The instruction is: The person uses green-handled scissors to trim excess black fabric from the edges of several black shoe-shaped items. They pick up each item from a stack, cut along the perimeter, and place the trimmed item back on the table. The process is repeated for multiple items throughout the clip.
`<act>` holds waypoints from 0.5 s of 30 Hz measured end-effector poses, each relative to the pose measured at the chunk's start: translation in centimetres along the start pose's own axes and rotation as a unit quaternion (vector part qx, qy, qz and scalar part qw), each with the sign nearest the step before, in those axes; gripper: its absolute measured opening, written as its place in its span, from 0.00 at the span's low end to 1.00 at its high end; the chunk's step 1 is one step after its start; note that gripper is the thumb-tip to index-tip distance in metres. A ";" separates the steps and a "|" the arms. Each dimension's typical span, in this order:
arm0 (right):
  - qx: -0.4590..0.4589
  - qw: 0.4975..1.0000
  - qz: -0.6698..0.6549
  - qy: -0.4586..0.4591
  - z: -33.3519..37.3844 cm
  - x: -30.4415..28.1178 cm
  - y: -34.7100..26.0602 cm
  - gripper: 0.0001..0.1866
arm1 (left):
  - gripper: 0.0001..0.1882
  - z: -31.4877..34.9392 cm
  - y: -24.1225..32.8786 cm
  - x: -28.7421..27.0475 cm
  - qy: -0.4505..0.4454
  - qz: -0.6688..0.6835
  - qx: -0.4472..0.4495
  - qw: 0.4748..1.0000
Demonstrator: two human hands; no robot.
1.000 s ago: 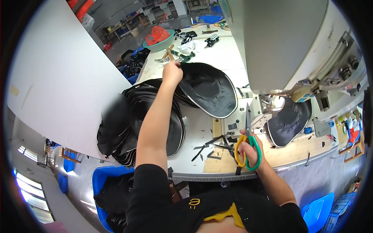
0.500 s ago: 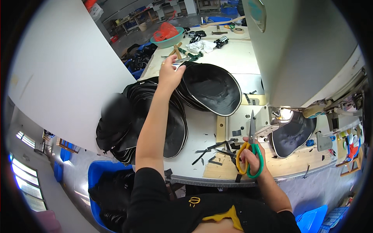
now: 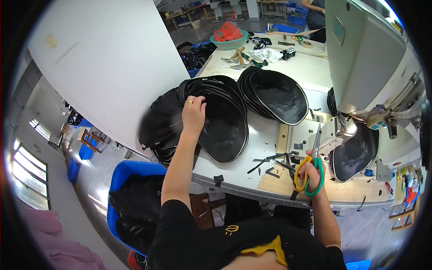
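My right hand [image 3: 312, 176] holds scissors [image 3: 316, 153] with one yellow and one green handle, their blades closed and pointing away from me. My left hand [image 3: 194, 118], a ring on one finger, bends its fingers together at the rim of a black dished piece [image 3: 225, 137], topping the left stack. The fingertips look pinched on that rim, partly hidden by the hand. Right of it leans a second stack of black dished pieces [image 3: 280, 94] with pale edges. Another black piece [image 3: 355, 153] lies under the sewing machine head [image 3: 345, 126].
Black strip offcuts [image 3: 274, 164] litter the table before the scissors. A white panel [image 3: 112, 67] rises at left. Below the table edge stands a blue bin [image 3: 112, 211] of black pieces. Hammers [image 3: 240, 56] and a green basin [image 3: 230, 44] sit at the back.
My left hand has come back from the right stack to the left stack, and its fingers have drawn together. The view has shifted left. The scissors stay in my right hand.
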State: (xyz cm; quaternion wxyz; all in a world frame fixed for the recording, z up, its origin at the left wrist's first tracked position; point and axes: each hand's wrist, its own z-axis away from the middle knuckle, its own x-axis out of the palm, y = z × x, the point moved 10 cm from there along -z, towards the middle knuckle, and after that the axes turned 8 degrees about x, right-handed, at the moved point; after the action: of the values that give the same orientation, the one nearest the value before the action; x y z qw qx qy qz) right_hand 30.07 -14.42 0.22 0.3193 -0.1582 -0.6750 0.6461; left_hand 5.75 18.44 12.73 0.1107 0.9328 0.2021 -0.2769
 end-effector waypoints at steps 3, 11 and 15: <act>-0.007 1.000 -0.002 -0.001 0.2 0.2 -0.1 0.22 | 0.14 -0.1 -0.8 0.6 -0.024 0.013 -0.069 0.997; -0.013 1.000 -0.001 -0.004 0.4 0.2 -0.2 0.21 | 0.17 1.0 -1.1 1.2 -0.107 0.081 -0.105 0.985; 0.022 0.999 0.048 -0.014 0.5 1.3 -0.9 0.23 | 0.09 1.5 -0.1 0.7 -0.093 0.105 -0.045 0.989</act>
State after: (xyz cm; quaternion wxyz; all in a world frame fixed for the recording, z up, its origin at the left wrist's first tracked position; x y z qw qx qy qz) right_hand 28.98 -14.11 1.36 0.2818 -0.1742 -0.6570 0.6772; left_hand 5.47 18.28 11.08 0.1988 0.9132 0.1044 -0.3401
